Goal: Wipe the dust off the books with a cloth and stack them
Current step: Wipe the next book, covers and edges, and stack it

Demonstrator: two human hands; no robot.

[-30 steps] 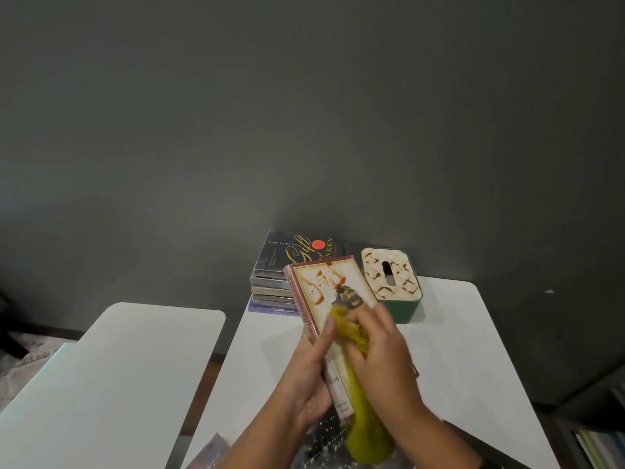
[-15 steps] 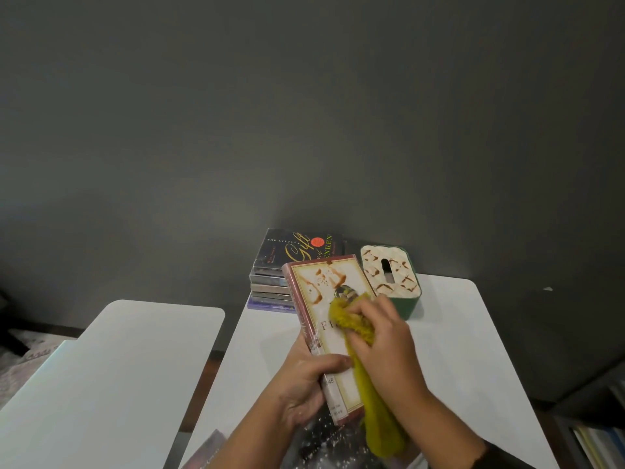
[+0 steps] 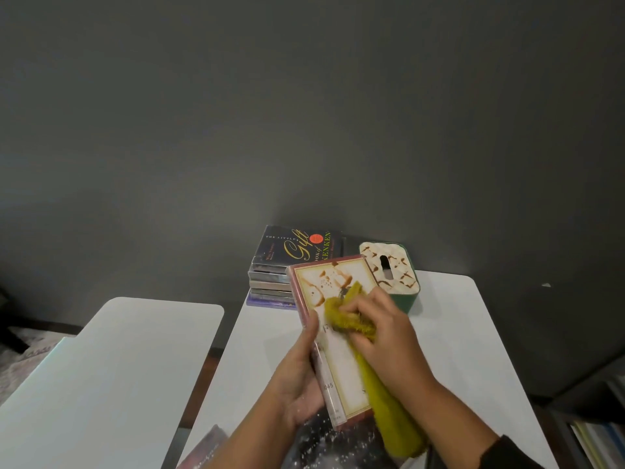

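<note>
Both hands are busy over the white surface [image 3: 449,333]: the left hand [image 3: 297,377] grips the cream-covered book [image 3: 341,363] by its spine edge, thumb laid along the cover, while the right hand [image 3: 382,336] is curled round a yellow cloth [image 3: 351,319], pressing it on the cover's upper half. The cloth's loose end hangs down past the book's lower corner. Behind them, against the grey wall [image 3: 304,113], sits a stack of books [image 3: 287,269], a dark one with gold lettering on top. Just to its right stands a green tissue box [image 3: 392,275] with a patterned lid, its near side hidden by the held book. More books [image 3: 331,445] lie beneath the wrists. A second white surface [image 3: 111,363] stands apart on the left.
</note>
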